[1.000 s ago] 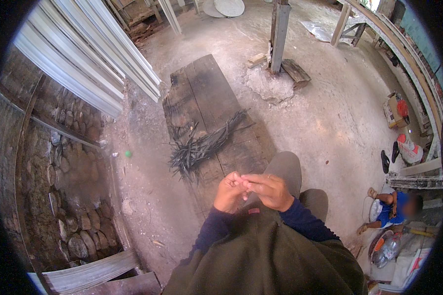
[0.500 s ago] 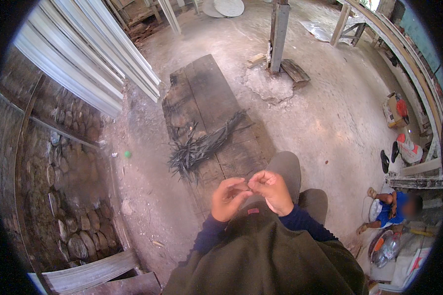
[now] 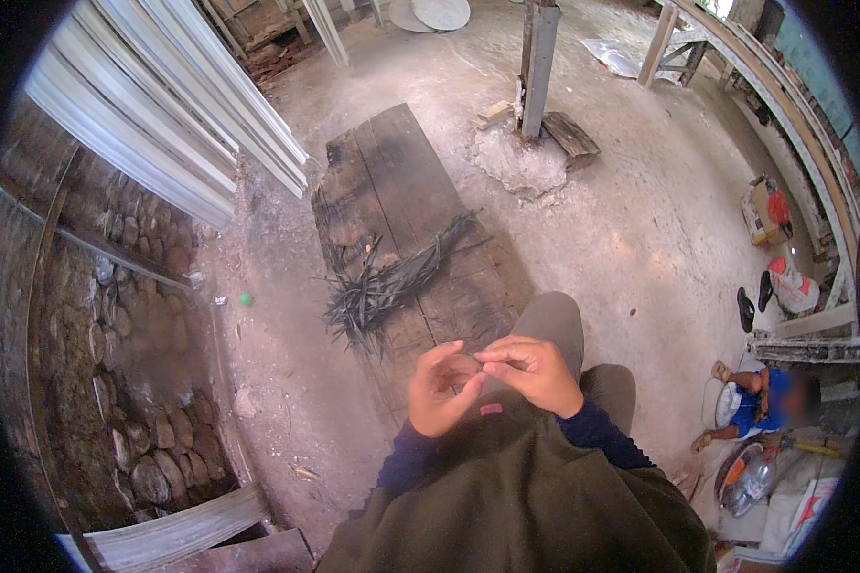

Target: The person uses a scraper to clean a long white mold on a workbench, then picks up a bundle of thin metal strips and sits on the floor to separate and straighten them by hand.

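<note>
My left hand is curled just above my lap, its thumb and fingers rounded around a gap. Fingertip to fingertip with it, my right hand pinches thumb against forefinger. Whatever sits between the fingertips is too small to name. Beyond the hands, a bundle of dark, narrow leaf-like strips lies across a worn wooden bench. Its cut or frayed ends spread at the left side. Below the hands, a small red patch shows on the dark olive cloth over my lap.
A person in blue sits low at the right, near a clear plastic bottle. A post rises from a broken concrete base. Pale corrugated sheets stand at the left. A green ball lies on the floor, black slippers at the right.
My right hand has turned slightly, its fingers now straighter and pointing more to the left. The left thumb and fingers have parted a little. The bundle stays where it was.
</note>
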`<act>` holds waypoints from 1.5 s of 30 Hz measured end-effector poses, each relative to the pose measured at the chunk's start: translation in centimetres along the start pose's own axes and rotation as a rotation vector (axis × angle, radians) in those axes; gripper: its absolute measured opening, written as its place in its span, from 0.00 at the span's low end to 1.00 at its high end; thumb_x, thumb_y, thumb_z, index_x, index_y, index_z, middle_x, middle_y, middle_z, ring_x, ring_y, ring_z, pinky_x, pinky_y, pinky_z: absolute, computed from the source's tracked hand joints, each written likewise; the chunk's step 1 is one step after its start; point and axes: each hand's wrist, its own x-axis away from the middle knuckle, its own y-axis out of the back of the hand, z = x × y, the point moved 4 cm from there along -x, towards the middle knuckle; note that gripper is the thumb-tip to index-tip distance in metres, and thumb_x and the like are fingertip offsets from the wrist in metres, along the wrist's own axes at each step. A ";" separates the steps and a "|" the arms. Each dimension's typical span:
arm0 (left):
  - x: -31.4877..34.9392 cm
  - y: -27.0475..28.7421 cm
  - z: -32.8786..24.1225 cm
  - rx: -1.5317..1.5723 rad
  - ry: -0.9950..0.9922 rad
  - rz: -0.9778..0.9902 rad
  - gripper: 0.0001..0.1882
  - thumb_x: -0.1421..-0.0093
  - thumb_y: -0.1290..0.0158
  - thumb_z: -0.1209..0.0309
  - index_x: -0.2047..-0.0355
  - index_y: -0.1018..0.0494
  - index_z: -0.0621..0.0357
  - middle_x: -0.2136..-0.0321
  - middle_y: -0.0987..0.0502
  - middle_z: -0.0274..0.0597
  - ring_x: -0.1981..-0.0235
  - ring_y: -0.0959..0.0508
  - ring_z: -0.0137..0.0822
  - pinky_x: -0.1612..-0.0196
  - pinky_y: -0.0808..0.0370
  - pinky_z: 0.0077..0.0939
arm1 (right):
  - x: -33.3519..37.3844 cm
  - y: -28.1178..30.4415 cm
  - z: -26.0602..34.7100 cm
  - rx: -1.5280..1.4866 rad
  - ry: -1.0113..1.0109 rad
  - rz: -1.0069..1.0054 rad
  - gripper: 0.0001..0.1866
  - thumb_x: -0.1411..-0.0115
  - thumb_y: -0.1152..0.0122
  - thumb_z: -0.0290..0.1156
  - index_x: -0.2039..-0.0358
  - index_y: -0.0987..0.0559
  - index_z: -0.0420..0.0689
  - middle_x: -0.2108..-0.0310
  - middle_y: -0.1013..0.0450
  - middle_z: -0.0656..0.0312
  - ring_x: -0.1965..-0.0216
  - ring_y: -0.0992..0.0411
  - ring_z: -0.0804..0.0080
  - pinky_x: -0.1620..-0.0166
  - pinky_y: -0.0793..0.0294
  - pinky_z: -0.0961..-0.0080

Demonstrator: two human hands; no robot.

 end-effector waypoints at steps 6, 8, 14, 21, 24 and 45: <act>0.8 -0.2 1.0 -0.212 -0.103 -0.027 0.21 0.56 0.48 0.84 0.60 0.36 0.62 0.71 0.28 0.45 0.70 0.26 0.32 0.67 0.29 0.22 | 1.4 -1.8 -3.3 -0.884 -0.511 -0.149 0.06 0.49 0.48 0.20 0.69 0.27 0.38 0.69 0.31 0.62 0.66 0.32 0.74 0.60 0.33 0.77; 0.8 -0.2 1.1 -0.271 -0.155 -0.018 0.19 0.57 0.47 0.84 0.62 0.34 0.63 0.72 0.28 0.45 0.70 0.26 0.33 0.67 0.29 0.22 | 1.4 -1.9 -3.5 -1.021 -0.558 -0.140 0.07 0.50 0.49 0.20 0.69 0.27 0.39 0.69 0.31 0.63 0.66 0.32 0.75 0.61 0.33 0.77; 1.1 0.0 1.8 -0.131 -0.130 -0.031 0.19 0.57 0.48 0.85 0.61 0.35 0.63 0.72 0.28 0.46 0.70 0.26 0.33 0.66 0.30 0.22 | 1.5 -2.0 -3.7 -0.962 -0.506 -0.169 0.06 0.50 0.48 0.20 0.69 0.27 0.39 0.69 0.31 0.63 0.67 0.33 0.77 0.62 0.34 0.80; 0.6 0.2 0.1 -0.184 -0.199 -0.018 0.27 0.55 0.50 0.87 0.54 0.44 0.60 0.68 0.30 0.46 0.67 0.27 0.34 0.64 0.30 0.24 | 0.8 -1.6 -1.2 -0.112 -0.024 -0.187 0.07 0.50 0.47 0.21 0.69 0.25 0.36 0.71 0.31 0.61 0.68 0.33 0.77 0.64 0.34 0.84; 0.6 0.3 0.5 -0.108 -0.186 -0.020 0.30 0.55 0.50 0.87 0.52 0.47 0.58 0.69 0.31 0.44 0.66 0.28 0.33 0.64 0.30 0.24 | 0.6 -1.2 -1.1 -0.034 0.002 -0.139 0.06 0.49 0.47 0.22 0.69 0.26 0.37 0.69 0.32 0.60 0.67 0.33 0.77 0.65 0.33 0.83; 0.2 0.0 1.1 0.237 0.377 -0.244 0.27 0.57 0.49 0.87 0.58 0.47 0.57 0.76 0.28 0.41 0.71 0.27 0.30 0.69 0.29 0.20 | 1.2 -3.0 -5.0 -1.160 -0.528 0.187 0.07 0.46 0.50 0.29 0.67 0.34 0.42 0.68 0.34 0.64 0.64 0.36 0.77 0.59 0.38 0.80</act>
